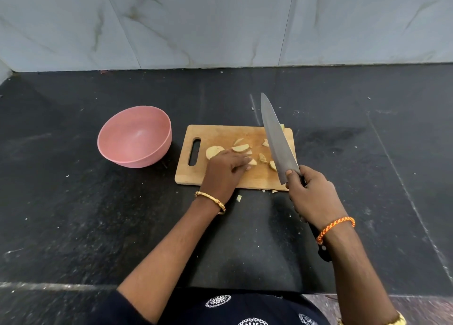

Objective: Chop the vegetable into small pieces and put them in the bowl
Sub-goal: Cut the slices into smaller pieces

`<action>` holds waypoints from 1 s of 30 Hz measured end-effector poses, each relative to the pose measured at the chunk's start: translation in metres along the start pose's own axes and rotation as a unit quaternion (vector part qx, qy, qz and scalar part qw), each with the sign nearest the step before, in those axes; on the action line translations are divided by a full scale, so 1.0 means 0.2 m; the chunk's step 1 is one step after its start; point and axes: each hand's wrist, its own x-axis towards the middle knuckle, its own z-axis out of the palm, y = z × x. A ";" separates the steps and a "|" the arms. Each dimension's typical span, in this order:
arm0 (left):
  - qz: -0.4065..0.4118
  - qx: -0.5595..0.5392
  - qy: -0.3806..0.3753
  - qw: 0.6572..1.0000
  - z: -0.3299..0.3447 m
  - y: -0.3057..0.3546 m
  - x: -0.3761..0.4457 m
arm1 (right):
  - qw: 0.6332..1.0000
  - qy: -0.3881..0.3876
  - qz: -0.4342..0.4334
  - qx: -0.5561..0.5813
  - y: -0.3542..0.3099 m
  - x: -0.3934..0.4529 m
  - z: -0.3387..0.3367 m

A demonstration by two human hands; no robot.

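A wooden cutting board (pixel 220 132) lies on the dark counter with several pale vegetable pieces (pixel 241 148) scattered over it, and a larger rounded chunk (pixel 212 151) near its handle slot. My left hand (pixel 225 170) rests flat on the board, fingers on one piece (pixel 252 162). My right hand (pixel 311 192) grips the black handle of a large chef's knife (pixel 277 141); the blade is lifted above the board's right side, tip pointing away. A pink bowl (pixel 134 136) stands left of the board, with nothing seen inside it.
Small vegetable scraps (pixel 239 197) lie on the black counter (pixel 98 214) just in front of the board. A marble-tiled wall (pixel 220 23) closes off the back. The counter's front edge runs below my arms.
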 end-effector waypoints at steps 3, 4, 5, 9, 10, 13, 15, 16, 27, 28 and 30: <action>-0.023 -0.016 0.051 0.998 -0.04 0.00 0.01 | 1.000 0.004 -0.005 0.001 0.02 -0.02 -0.01; -0.035 -0.025 0.078 0.996 -0.05 0.00 0.02 | 1.000 0.007 -0.005 0.003 0.03 -0.02 -0.01; -0.044 -0.034 0.102 0.993 -0.06 0.00 0.02 | 1.000 0.009 -0.005 0.006 0.03 -0.03 -0.01; -0.051 -0.045 0.112 0.991 -0.03 -0.01 -0.01 | 1.000 0.009 -0.007 0.010 0.04 -0.04 -0.01; -0.048 -0.049 0.109 0.992 -0.01 0.00 -0.02 | 1.000 0.009 -0.009 0.010 0.04 -0.04 -0.01; -0.031 -0.037 0.107 0.993 0.05 0.00 -0.04 | 1.000 0.008 -0.011 0.008 0.05 -0.05 -0.01; -0.016 -0.016 0.094 0.995 0.09 0.00 -0.04 | 1.000 0.003 -0.008 0.004 0.05 -0.05 -0.01; -0.013 -0.012 0.085 0.996 0.09 0.00 -0.05 | 1.000 0.001 -0.007 0.003 0.05 -0.05 -0.01; 0.003 -0.021 0.032 0.999 0.05 -0.02 -0.03 | 0.999 0.026 -0.045 -0.012 0.05 -0.13 0.03; 0.010 -0.019 0.034 0.999 0.04 -0.03 -0.03 | 0.998 0.032 -0.049 -0.016 0.05 -0.15 0.06; 0.024 -0.001 0.031 0.999 0.04 -0.04 -0.02 | 0.998 0.036 -0.046 -0.030 0.06 -0.16 0.14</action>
